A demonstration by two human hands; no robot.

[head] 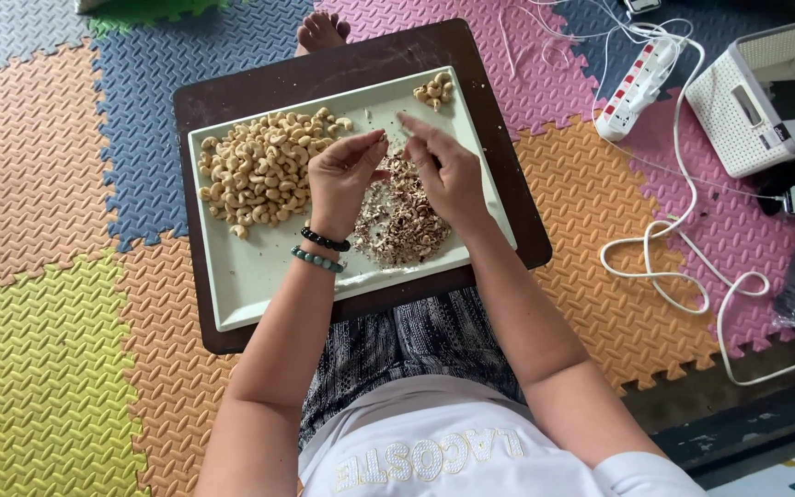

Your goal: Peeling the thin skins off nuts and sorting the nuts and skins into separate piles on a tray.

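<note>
Lying beneath hands: cashew skins

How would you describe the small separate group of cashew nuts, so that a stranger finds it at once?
Start at the pale rectangular tray resting on the dark brown board. Go to the tray's far right corner, beyond the right hand. There lies the small heap of cashew nuts: only a few nuts, apart from the large cashew pile and the brown skin scraps.

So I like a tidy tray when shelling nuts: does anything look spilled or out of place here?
Nothing has spilled off the tray. The cashews, the husk pile and a few nuts at the far corner lie apart. Only small husk flecks lie scattered near the hands.
</note>
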